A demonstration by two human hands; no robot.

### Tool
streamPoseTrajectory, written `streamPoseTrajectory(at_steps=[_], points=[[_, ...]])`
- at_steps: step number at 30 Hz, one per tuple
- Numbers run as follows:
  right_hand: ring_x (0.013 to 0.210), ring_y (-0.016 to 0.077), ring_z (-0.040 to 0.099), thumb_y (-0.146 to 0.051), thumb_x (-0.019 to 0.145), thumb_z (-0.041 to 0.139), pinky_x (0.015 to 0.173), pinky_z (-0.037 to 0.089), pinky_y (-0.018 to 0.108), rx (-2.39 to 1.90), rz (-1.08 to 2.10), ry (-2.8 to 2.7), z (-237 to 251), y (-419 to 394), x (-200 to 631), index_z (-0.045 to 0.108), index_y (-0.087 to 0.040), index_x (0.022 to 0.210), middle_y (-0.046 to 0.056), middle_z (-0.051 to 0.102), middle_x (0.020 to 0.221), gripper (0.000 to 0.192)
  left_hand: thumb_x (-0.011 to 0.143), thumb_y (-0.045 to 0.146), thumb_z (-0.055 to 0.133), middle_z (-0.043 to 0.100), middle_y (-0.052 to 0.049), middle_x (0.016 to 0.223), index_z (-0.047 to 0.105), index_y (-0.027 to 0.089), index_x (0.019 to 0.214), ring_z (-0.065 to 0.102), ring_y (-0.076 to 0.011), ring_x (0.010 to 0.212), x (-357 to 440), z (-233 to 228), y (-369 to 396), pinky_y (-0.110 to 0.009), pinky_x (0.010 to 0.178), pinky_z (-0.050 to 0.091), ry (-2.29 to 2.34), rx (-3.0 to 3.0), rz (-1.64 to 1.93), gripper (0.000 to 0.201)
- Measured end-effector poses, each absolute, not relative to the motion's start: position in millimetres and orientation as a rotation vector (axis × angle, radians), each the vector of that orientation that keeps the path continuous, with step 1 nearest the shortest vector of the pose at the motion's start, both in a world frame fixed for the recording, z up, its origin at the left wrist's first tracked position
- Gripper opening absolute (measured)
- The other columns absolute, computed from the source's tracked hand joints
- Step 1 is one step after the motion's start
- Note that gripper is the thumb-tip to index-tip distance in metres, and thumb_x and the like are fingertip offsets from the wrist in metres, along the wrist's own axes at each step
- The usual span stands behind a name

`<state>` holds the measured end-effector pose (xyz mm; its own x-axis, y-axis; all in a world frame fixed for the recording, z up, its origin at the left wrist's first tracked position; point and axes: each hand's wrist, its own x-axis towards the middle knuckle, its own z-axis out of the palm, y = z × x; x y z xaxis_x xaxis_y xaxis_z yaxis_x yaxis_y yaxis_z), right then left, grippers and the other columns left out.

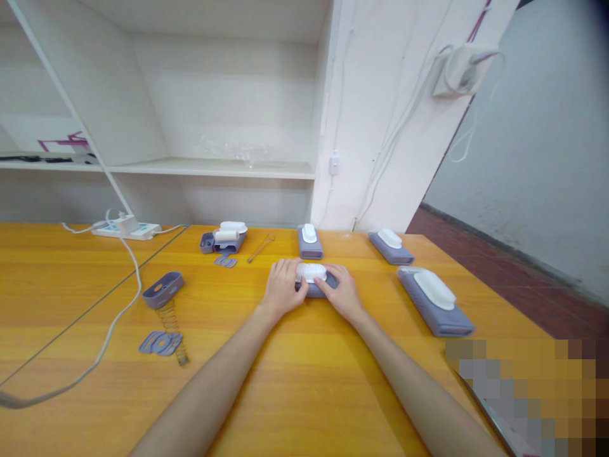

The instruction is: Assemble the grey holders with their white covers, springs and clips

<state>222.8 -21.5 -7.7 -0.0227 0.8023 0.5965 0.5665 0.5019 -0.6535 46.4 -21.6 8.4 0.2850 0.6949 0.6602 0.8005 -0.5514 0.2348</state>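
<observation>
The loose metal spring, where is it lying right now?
In the head view the spring lies on the left of the wooden table, just below an empty purple tray and touching a flat purple plate.

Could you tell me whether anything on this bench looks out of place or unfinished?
Yes: at the left, an empty purple tray sits beside a loose spring and a flat purple plate, unassembled, unlike the closed units at the right. Both hands grip another unit.

Small assembly workshop: long wooden bench (71, 285), identical purple units (435, 301) in a row right, loose springs (174, 330) left, bare shelving (214, 166) far.
</observation>
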Motion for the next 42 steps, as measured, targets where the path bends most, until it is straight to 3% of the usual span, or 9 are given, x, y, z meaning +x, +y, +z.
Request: streamPoseTrajectory(at_steps=[5,9,12,20,28,42], points=[[0.098,0.0233,0.056,-0.038,0.075,0.064,0.090,0.043,0.041,-1.176,0.290,-1.663,-10.9,-20.4,222.7,0.065,-0.019,0.097,0.008,0.065,0.102,0.029,0.082,0.036,0.049,0.059,-0.013,0.101,0.050,0.014,0.109,0.051,-0.0272,0.096,47.5,9.1,-21.8,-0.040,0.083,0.037,-1.553,-2.222,-1.121,0.035],[0.099,0.0232,0.056,-0.037,0.076,0.063,0.092,0.043,0.041,-1.186,0.294,-1.669,-9.8,-20.9,222.8,0.065,-0.018,0.099,0.009,0.064,0.104,0.030,0.084,0.048,0.045,0.059,-0.011,0.086,0.054,0.017,0.084,0.052,-0.0267,0.087,46.9,9.6,-21.4,-0.040,0.077,0.037,-1.658,-2.136,-1.035,0.032],[0.101,0.0242,0.055,-0.038,0.076,0.063,0.093,0.043,0.043,-1.199,0.294,-1.689,-8.3,-21.4,223.3,0.065,-0.020,0.102,0.009,0.064,0.106,0.032,0.085,0.049,0.044,0.059,-0.009,0.082,0.051,0.018,0.077,0.053,-0.0248,0.084,46.2,9.2,-20.6,-0.037,0.074,0.037,-1.667,-2.143,-1.041,0.033],[0.104,0.0245,0.054,-0.037,0.076,0.063,0.095,0.041,0.043,-1.204,0.309,-1.715,-8.2,-21.1,226.1,0.066,-0.020,0.102,0.009,0.063,0.108,0.031,0.081,0.050,0.051,0.059,-0.004,0.079,0.049,0.020,0.078,0.056,-0.0201,0.078,37.0,8.6,-20.0,-0.032,0.070,0.039,-1.650,-2.425,-1.160,0.030],[0.103,0.0241,0.054,-0.037,0.076,0.063,0.095,0.041,0.043,-1.211,0.313,-1.709,-8.7,-20.3,227.0,0.066,-0.020,0.100,0.009,0.063,0.108,0.030,0.054,0.066,0.069,0.061,-0.004,0.088,0.052,0.020,0.091,0.058,-0.0218,0.081,32.9,7.8,-19.7,-0.029,0.066,0.041,-1.721,-2.600,-1.204,0.061],[0.103,0.0237,0.054,-0.037,0.076,0.064,0.095,0.041,0.042,-1.209,0.329,-1.704,-5.7,-20.8,226.8,0.065,-0.021,0.101,0.008,0.063,0.107,0.030,0.058,0.068,0.065,0.060,-0.006,0.089,0.052,0.020,0.091,0.055,-0.0229,0.084,33.1,8.2,-20.3,-0.033,0.073,0.042,-1.637,-2.546,-1.174,0.060]])
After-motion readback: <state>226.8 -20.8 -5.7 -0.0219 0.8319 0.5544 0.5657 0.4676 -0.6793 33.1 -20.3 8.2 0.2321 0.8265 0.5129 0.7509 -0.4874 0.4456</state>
